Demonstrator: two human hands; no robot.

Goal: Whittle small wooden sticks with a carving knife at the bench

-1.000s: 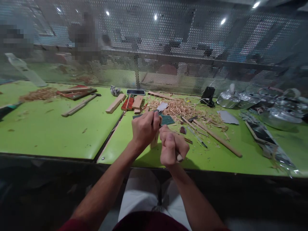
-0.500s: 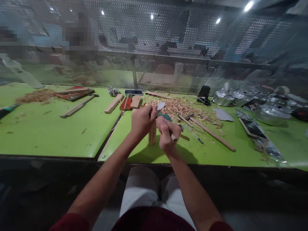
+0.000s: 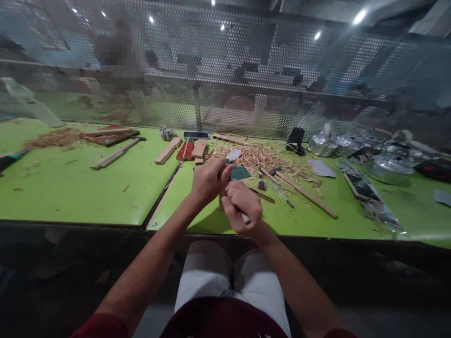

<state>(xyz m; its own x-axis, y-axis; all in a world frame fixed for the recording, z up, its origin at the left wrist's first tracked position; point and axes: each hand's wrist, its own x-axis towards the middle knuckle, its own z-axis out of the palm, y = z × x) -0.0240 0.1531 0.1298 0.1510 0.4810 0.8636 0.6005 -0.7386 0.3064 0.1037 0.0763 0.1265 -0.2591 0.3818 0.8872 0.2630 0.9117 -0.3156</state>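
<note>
My left hand is closed around the top of a wooden block, which stands upright on the green table near its front edge. Most of the block is covered by my hands. Just to the right, my right hand is wrapped around a wooden-handled tool. Only the rounded end of its handle pokes out below the fist; the working end is hidden against the block. Behind my hands lie a dark green flat piece and a heap of wood shavings.
A hammer, a pen and a pencil lie to the right. Further right are a phone and foil-covered round things. Wood pieces lie behind left. A perforated metal screen borders the back.
My right hand has come down and closer to me along the block, its wrist turning. My left hand stays almost where it was. The view has shifted slightly.
</note>
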